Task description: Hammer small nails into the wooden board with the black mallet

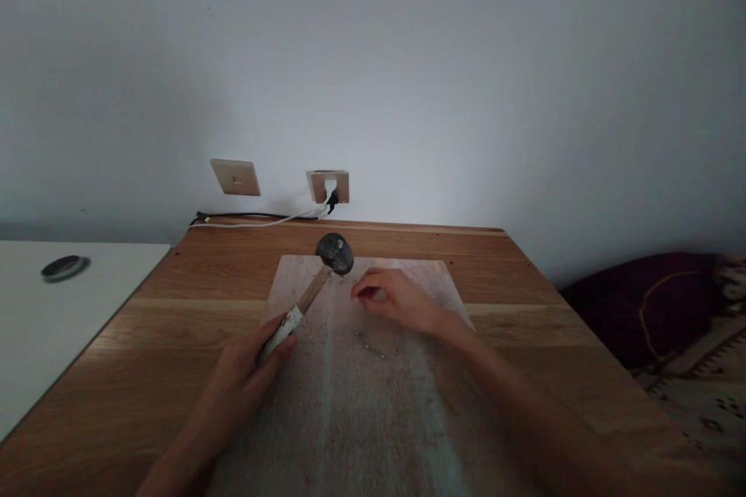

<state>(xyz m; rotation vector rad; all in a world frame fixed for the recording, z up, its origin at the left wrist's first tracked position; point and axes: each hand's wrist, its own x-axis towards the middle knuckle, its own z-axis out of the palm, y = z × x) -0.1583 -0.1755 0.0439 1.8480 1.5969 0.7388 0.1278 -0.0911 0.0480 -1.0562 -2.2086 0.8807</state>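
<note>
My left hand (248, 361) is wrapped round the white lower part of a mallet's handle. The mallet (313, 291) slants up and away, its dark, scuffed head raised over the far part of a pale, worn wooden board (350, 419). Over the board, to the right of the mallet head, my right hand (392, 297) is closed, fingers curled toward the thumb; whatever they may hold is too small to make out. A short curved row of small shiny bits (369, 345), perhaps metal, lies on the board below my right hand.
The board rests on a brown wooden table (507, 326) against a wall. Plugs and cables (262, 220) run from a wall socket (329, 186) along the table's back edge. At left, a white surface (64, 326) carries a dark round object (63, 267). Dark purple fabric (629, 303) lies at right.
</note>
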